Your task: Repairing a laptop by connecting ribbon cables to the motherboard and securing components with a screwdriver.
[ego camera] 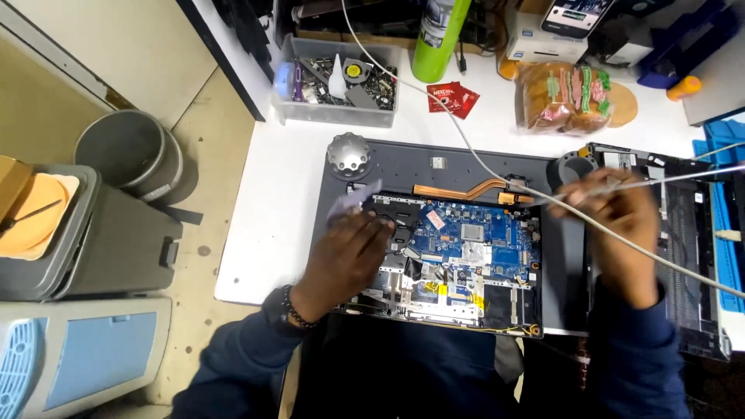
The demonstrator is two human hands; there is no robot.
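An opened laptop base (434, 167) lies on the white table, its blue circuit board (473, 240) and copper heat pipe (466, 189) exposed. My left hand (345, 256) presses a small pale cloth or wipe (353, 200) onto the black fan area at the board's left side. My right hand (621, 225) is raised over the laptop's right edge, blurred, fingers closed around a thin rod-like tool (667, 180) that points right. A grey cable (497, 174) crosses the laptop beneath that hand.
A clear bin of parts (337, 85), a green can (438, 35), red sachets (454, 98) and bagged bread (566, 97) sit at the back. A round metal knob (348, 155) rests on the laptop's corner. Another dark panel (691, 256) lies right. Grey bins (132, 151) stand left on the floor.
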